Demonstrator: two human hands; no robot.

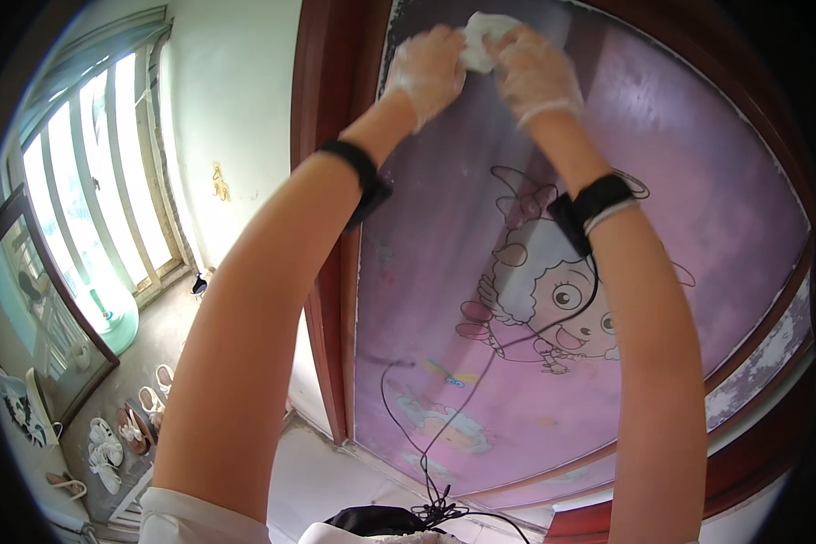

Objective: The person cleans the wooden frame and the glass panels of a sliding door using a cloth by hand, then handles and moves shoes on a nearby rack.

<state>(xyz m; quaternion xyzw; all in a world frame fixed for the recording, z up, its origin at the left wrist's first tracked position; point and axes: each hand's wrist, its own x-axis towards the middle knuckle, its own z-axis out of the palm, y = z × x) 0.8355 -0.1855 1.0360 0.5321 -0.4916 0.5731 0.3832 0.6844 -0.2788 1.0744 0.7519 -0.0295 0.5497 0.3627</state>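
A white cloth or wipe (pixel 487 42) is held between my two raised hands, near the top of a glossy purple panel (pixel 435 272) printed with a cartoon sheep. My left hand (pixel 430 73), in a thin clear glove, grips the cloth's left edge. On the cloth's right side, my right hand (pixel 537 71), gloved the same way, has its fingers closed on it. Both hands look slightly blurred. Each wrist bears a black strap with a small device, and a black cable hangs from the right one.
Dark red wooden frame (pixel 323 81) borders the panel. At left are a barred window (pixel 95 183), a leaning mirror (pixel 47 306), wall hooks (pixel 219 183) and several shoes (pixel 105 452) on the floor. Tangled black cables (pixel 435 506) hang low before me.
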